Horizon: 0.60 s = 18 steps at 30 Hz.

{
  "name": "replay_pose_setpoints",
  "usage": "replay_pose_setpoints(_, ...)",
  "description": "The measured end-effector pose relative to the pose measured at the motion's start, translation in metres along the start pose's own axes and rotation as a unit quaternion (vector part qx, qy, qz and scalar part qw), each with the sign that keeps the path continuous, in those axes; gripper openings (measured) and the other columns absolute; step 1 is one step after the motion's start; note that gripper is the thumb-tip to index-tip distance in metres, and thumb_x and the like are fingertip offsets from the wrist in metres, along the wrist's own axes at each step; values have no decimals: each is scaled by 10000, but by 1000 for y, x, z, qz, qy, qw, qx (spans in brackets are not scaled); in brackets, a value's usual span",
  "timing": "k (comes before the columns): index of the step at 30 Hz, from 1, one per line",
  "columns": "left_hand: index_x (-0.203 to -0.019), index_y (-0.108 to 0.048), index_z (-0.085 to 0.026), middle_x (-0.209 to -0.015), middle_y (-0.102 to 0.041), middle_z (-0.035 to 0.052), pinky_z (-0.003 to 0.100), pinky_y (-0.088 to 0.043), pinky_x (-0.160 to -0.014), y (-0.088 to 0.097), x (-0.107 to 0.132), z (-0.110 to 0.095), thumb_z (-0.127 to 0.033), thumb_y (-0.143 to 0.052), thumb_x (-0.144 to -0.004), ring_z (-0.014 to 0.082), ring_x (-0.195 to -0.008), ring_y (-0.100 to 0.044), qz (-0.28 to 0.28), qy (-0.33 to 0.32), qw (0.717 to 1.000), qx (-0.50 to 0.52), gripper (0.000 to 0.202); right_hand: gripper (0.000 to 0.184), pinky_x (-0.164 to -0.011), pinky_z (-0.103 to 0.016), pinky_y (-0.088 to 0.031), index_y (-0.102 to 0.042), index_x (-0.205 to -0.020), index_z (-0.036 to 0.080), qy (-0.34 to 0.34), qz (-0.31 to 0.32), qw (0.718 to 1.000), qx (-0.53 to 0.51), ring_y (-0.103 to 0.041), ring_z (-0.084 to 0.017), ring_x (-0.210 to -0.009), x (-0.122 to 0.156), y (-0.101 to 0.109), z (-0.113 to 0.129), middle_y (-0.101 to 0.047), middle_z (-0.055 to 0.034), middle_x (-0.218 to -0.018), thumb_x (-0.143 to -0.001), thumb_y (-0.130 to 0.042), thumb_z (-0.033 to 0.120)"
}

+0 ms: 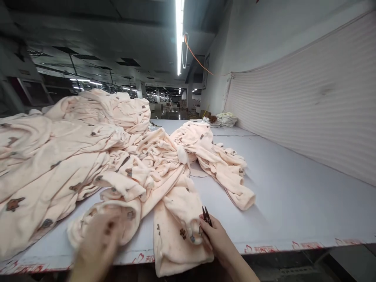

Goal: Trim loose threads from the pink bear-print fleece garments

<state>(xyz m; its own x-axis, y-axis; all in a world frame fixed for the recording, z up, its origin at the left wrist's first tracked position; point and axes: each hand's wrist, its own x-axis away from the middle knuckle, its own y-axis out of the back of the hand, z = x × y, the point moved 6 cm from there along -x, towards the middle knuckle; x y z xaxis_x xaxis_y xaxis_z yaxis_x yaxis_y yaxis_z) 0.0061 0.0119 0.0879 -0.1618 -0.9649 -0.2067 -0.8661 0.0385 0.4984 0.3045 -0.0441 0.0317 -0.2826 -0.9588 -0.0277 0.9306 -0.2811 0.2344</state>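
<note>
A peach fleece garment with small brown prints lies bunched on a white table, one end hanging over the near edge. My right hand grips that garment's edge and also holds small dark thread snips, blades pointing up. My left hand is blurred by motion and rests on a fold of the same fabric at the near left; its fingers cannot be made out.
A large heap of the same peach garments fills the left side of the table. A striped fabric panel lines the right wall. A small stack of folded cloth sits at the far end.
</note>
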Motion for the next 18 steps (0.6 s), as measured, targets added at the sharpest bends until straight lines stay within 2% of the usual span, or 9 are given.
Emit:
replay_pose_setpoints(2,-1030,-631,-141,-855,-703,58,234,-492,-505,-56,20,-15,-385,-619,-717,212,-746,-627,34,0,997,75,397,309,-336,-200,-227,-503,-870,184,-5,11,1000,-18,-244,-66,-329,-1,-13,6,-412,92,-507,-893,-396,474)
replay_pose_setpoints(3,-1060,-614,-165,-901,-709,73,248,-509,-564,-83,25,-19,-377,-678,-679,231,-803,-642,57,13,989,135,440,320,-331,-201,-220,-503,-893,183,-1,14,1000,-20,-233,-66,-323,0,-18,10,-404,96,-501,-897,-392,483)
replay_pose_setpoints(5,-1055,-588,-186,-986,-701,99,286,-515,-700,-126,26,-22,-371,-712,-663,256,-923,-638,91,48,956,274,450,310,-389,-207,-317,-528,-911,183,24,15,1000,-11,-361,-86,-380,1,-24,19,-485,61,-559,-890,-430,476)
replay_pose_setpoints(6,-1023,-583,-185,-1016,-692,105,303,-500,-764,-138,23,-22,-377,-696,-685,259,-968,-624,95,59,937,332,405,294,-458,-217,-376,-547,-901,186,39,14,999,-4,-448,-107,-455,2,-25,24,-535,34,-615,-883,-457,466)
replay_pose_setpoints(7,-978,-581,-185,-1003,-688,98,311,-482,-797,-142,18,-20,-383,-668,-719,250,-962,-616,91,60,927,359,337,272,-541,-230,-416,-563,-892,192,59,11,998,9,-518,-132,-551,3,-23,28,-577,10,-677,-878,-477,450)
replay_pose_setpoints(9,-938,-569,-183,-974,-678,77,317,-448,-831,-137,9,-16,-376,-599,-790,230,-924,-600,80,47,923,373,245,211,-658,-257,-434,-574,-915,214,100,0,992,72,-585,-174,-701,8,-18,36,-629,-15,-785,-883,-473,396)
replay_pose_setpoints(12,-990,-561,-188,-1002,-662,60,310,-424,-833,-117,4,-9,-328,-549,-834,222,-933,-574,98,13,932,349,210,149,-658,-272,-444,-554,-960,246,145,-22,963,224,-620,-193,-748,16,-13,48,-648,-16,-864,-858,-446,253)
replay_pose_setpoints(14,-1002,-566,-185,-1000,-660,57,307,-424,-822,-109,6,-7,-294,-521,-846,220,-924,-570,121,-6,936,330,195,169,-659,-261,-463,-558,-944,252,165,-2,942,291,-626,-183,-778,21,-18,59,-626,-15,-921,-802,-489,191)
replay_pose_setpoints(18,-1007,-569,-186,-992,-655,50,299,-427,-795,-102,10,-5,-200,-470,-842,204,-893,-569,136,-13,950,282,193,262,-673,-275,-496,-564,-1097,254,249,41,903,349,-630,-180,-784,25,-37,82,-606,-44,-1010,-846,-502,215)
